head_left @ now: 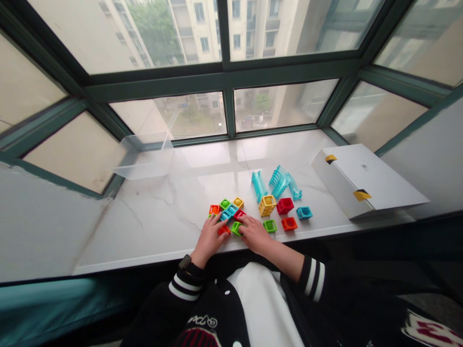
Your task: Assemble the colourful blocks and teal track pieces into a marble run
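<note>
A flat cluster of colourful hollow building blocks (pixel 231 210) lies near the front edge of the sill, with blue, green, yellow, orange and red pieces touching. My left hand (pixel 209 237) grips the cluster's left side, fingers bent over an orange block (pixel 214 209) and the blue ones, thumb by a red-orange block (pixel 224 230). From the right, my right hand (pixel 256 234) closes on a green block (pixel 236 228) and reaches a red block (pixel 239 214). My fingers partly cover the pieces, so I cannot tell which are joined.
Loose blocks stand to the right: a yellow stack (pixel 267 206), a red one (pixel 285 206), blue (pixel 304 212), orange (pixel 289 223) and green (pixel 269 226). Behind them lie clear blue track pieces (pixel 259 186). A white box (pixel 369 178) is far right; a clear plastic bin (pixel 146 168) stands back left.
</note>
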`<state>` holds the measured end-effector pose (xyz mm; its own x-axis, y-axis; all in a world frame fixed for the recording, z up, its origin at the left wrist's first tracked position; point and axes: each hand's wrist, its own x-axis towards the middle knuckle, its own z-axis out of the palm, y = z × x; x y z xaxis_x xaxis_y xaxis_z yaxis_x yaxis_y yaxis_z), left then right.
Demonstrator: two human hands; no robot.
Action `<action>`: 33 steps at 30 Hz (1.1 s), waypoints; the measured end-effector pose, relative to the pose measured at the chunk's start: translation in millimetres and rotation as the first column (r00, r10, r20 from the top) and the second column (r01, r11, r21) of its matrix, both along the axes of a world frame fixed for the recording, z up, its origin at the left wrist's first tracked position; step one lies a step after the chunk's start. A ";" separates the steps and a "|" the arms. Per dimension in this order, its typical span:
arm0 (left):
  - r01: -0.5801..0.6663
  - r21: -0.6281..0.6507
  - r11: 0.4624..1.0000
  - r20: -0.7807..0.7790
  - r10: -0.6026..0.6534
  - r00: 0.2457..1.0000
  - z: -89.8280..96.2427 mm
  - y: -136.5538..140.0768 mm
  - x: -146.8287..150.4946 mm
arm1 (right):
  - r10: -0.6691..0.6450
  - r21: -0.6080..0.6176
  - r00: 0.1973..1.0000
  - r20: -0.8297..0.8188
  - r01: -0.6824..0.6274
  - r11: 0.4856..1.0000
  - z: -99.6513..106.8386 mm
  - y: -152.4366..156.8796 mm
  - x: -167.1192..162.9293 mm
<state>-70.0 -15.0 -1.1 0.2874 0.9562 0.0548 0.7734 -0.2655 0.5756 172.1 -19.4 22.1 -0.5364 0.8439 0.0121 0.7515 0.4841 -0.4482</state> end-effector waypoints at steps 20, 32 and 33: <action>-0.005 -0.034 0.999 -0.039 0.004 0.999 8.9 -0.2 2.7 | -0.016 -0.105 0.835 -0.549 -0.049 0.993 36.3 3.2 27.7; -0.034 -0.006 0.999 0.205 0.034 0.978 43.3 -3.2 15.6 | -0.210 -0.332 0.589 -0.780 -0.106 0.937 50.5 -5.0 43.7; -0.018 -0.025 1.000 0.283 0.024 0.959 50.0 -4.7 18.4 | -0.234 -0.360 0.559 -0.795 -0.125 0.925 49.3 -5.3 43.3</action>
